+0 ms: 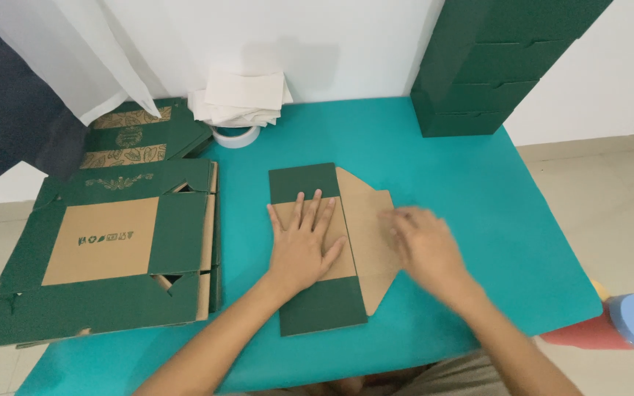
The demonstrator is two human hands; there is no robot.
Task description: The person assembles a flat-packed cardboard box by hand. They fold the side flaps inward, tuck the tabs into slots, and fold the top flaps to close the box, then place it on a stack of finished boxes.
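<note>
Flat green-and-kraft carton blank point(322, 249) lies mid-worktop point(478, 205), partly folded: side flap turned over, no walls raised yet. Left hand point(304, 246) presses flat on it, fingers spread. Right hand point(425, 249), blurred, rests on the brown flap at 3 o'clock; fingers loosely together. Unfolded blanks point(104, 257) stacked at 9 o'clock, finished matte green boxes point(486, 66) at 1 o'clock.

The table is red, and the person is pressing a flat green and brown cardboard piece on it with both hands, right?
Not quite. The head view shows the table is teal, not red. The rest holds: the left hand lies flat on the green and brown cardboard piece, and the right hand, blurred, is on its brown flap.
</note>
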